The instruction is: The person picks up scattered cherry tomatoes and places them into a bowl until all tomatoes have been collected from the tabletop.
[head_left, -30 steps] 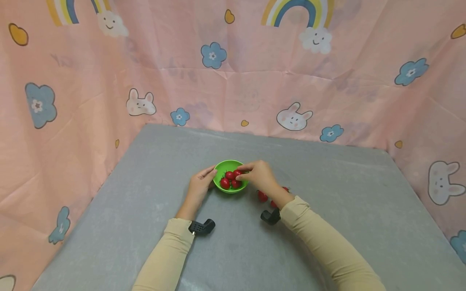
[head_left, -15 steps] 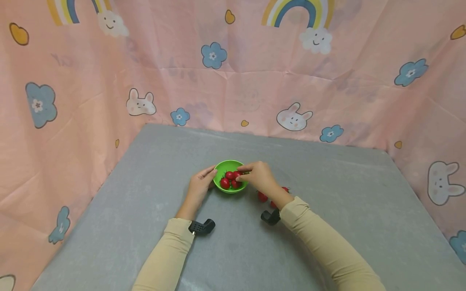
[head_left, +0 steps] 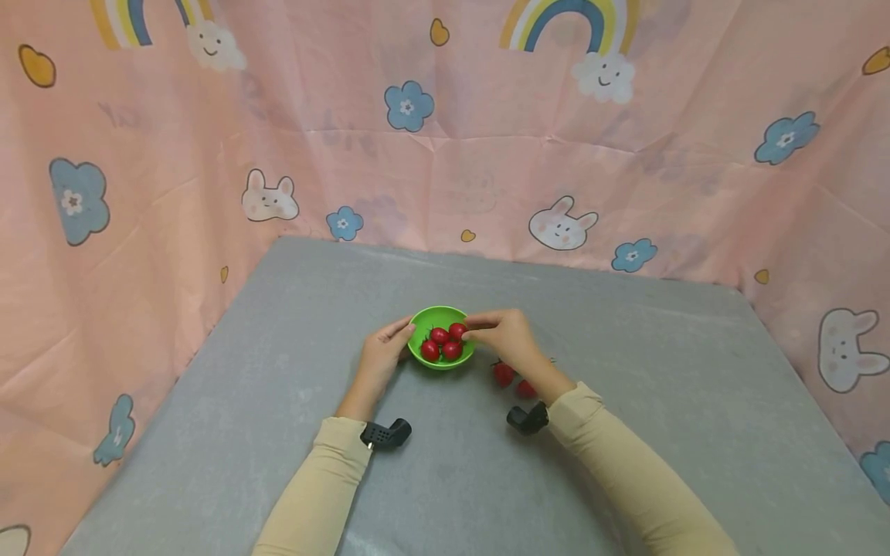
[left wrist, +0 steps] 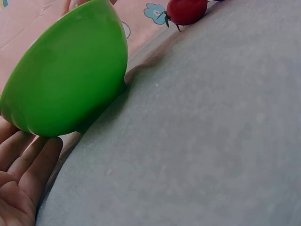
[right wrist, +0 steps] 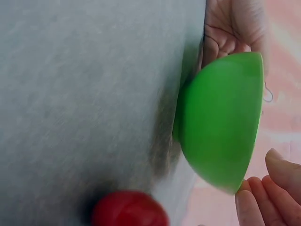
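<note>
Two bare hands at a green bowl (head_left: 433,317), head and wrist views. The bowl stands upright near the middle of a grey desk (head_left: 445,479) and contains four red tomatoes (head_left: 452,351) grouped together. The left hand (head_left: 379,358) grips the bowl's left side, thumb at the rim and fingers against the outer wall. The right hand (head_left: 507,336) is at the opposite rim, its thumb spread apart from its fingers and nothing pinched between them; whether the thumb touches the nearest tomato cannot be told. Two loose tomatoes (head_left: 504,374) lie on the desk beside the right forearm, apart from the bowl. Each wrist carries a black device (head_left: 386,435) near a beige sleeve (head_left: 313,486). Background: pink printed cloth (head_left: 480,162).
</note>
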`<action>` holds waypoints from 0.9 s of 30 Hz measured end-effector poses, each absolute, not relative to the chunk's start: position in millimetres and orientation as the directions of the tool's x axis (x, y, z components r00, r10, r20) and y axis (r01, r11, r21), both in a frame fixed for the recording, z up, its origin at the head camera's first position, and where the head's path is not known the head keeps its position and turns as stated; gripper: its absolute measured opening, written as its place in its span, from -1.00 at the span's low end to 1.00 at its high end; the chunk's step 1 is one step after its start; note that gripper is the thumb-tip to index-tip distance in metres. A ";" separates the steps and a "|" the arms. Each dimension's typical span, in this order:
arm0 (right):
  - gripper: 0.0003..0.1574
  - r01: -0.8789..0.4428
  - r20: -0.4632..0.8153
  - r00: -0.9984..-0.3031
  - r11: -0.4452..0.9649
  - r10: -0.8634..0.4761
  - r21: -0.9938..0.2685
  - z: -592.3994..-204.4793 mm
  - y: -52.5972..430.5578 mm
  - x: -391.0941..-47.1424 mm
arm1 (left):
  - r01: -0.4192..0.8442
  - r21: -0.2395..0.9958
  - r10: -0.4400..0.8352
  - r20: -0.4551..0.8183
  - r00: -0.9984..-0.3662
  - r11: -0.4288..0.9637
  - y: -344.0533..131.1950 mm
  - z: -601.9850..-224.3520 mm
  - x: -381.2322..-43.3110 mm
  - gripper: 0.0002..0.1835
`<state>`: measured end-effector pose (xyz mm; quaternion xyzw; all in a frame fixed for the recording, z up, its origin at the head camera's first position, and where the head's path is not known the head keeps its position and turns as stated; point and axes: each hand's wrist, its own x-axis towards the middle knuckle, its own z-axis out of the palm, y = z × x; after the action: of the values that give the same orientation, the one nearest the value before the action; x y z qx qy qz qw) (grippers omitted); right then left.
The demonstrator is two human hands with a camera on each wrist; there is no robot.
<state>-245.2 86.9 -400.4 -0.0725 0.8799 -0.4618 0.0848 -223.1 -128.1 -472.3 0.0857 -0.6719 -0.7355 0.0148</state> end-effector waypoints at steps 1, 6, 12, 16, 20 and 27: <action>-0.62 -0.048 -0.077 -0.977 0.549 -0.201 -0.834 -401.1 90.1 -244.8 | -0.093 0.991 -0.137 -0.106 -0.985 -0.096 -127.9 -472.4 -223.2 -0.60; -0.59 -0.041 -0.058 -0.982 0.504 -0.178 -0.862 -405.5 106.7 -243.4 | -0.094 0.990 -0.140 -0.108 -0.984 -0.106 -127.0 -472.5 -223.6 -0.60; -0.54 0.018 -0.104 -0.983 0.481 -0.152 -0.877 -409.9 125.9 -242.5 | -0.101 0.987 -0.141 -0.119 -0.983 -0.123 -126.8 -471.9 -222.9 -0.60; -0.51 0.052 -0.131 -0.983 0.484 -0.130 -0.874 -410.4 137.0 -240.7 | -0.103 0.987 -0.139 -0.119 -0.983 -0.120 -127.3 -471.8 -223.1 -0.60; -0.47 0.062 -0.138 -0.983 0.500 -0.117 -0.864 -410.6 146.9 -238.9 | -0.098 0.987 -0.140 -0.116 -0.983 -0.128 -127.2 -472.2 -223.6 -0.60; -0.46 0.059 -0.137 -0.982 0.483 -0.127 -0.874 -412.3 161.4 -237.2 | -0.098 0.987 -0.140 -0.116 -0.983 -0.127 -127.6 -473.5 -224.1 -0.60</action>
<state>-237.2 161.4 -412.3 -0.0197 0.8561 -0.5082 0.0916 -224.1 -127.6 -473.5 0.0900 -0.6605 -0.7453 0.0139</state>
